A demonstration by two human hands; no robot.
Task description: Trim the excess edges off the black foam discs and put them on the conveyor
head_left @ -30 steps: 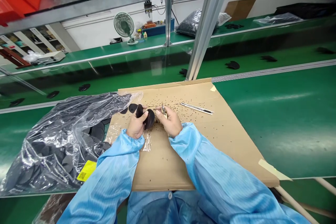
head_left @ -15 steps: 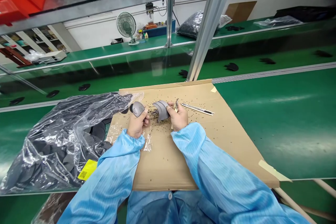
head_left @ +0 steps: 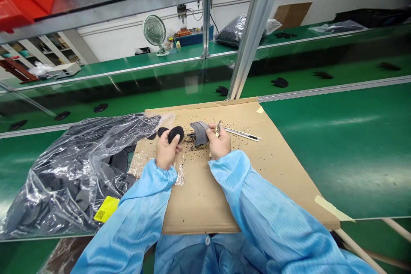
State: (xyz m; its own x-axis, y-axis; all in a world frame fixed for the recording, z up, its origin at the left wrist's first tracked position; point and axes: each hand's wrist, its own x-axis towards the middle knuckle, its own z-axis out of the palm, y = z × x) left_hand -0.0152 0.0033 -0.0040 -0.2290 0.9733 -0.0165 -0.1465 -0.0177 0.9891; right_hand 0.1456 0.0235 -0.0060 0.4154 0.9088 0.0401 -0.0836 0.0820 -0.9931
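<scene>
My left hand [head_left: 165,154] is closed on a small oval plastic piece [head_left: 176,135], its dark side showing. To the right of it, my right hand [head_left: 221,144] pinches a grey curved plastic piece [head_left: 200,132] with dark lines across it. A slim cream-coloured tool with a metal tip [head_left: 218,127] sticks up out of the same hand; its kind is not clear. Under both hands lies a cardboard sheet [head_left: 205,197], strewn with tiny black bits. A white utility knife [head_left: 243,134] rests just right of my right hand. Another black oval piece [head_left: 161,131] lies behind my left hand.
A large clear plastic bag [head_left: 73,171] of dark oval pieces fills the left side, with a yellow label [head_left: 106,209]. A metal post [head_left: 253,30] rises behind the cardboard. Dark pieces sit spaced along the green belt [head_left: 154,94]. A fan [head_left: 154,31] stands beyond.
My left hand has turned the oval piece over, from its grey marked face to its dark side. The grey curved piece in my right hand has shifted slightly right and tilted.
</scene>
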